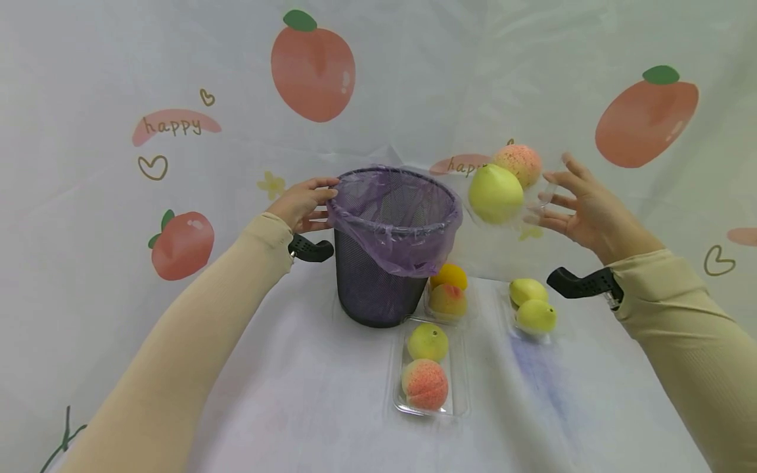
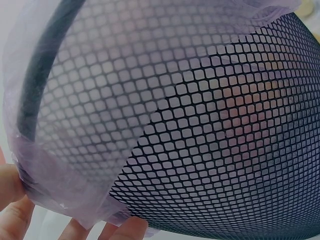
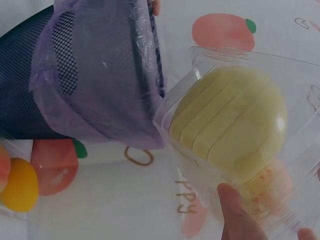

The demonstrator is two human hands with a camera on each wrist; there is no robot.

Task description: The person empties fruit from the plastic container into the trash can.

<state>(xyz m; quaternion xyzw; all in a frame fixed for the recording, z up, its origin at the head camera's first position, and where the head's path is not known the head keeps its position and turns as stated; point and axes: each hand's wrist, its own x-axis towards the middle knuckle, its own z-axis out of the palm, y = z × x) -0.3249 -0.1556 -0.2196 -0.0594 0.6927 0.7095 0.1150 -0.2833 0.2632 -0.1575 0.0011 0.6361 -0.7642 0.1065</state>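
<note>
A black mesh trash can (image 1: 369, 282), lined with a purple plastic bag (image 1: 408, 253), stands upright. My left hand (image 1: 303, 205) grips its left rim, where the bag folds over. In the left wrist view, the fingertips (image 2: 132, 227) lie along the bagged rim. Above the table, to the right of the can, my right hand (image 1: 591, 207) holds a clear plastic box (image 3: 175, 102) by its side, tilted. Inside the box are a yellow-green pomelo-like fruit (image 1: 495, 194) and a speckled pink peach (image 1: 519, 163). In the right wrist view, the box's edge overlaps the bagged rim.
In front of the can, a clear tray (image 1: 458, 394) holds a yellow-green fruit and a peach. Another tray (image 1: 473, 312), beside the can, has an orange-yellow fruit and a peach. Farther right lie two yellow fruits (image 1: 535, 316) in a tray. A printed cloth (image 1: 378, 79) hangs behind.
</note>
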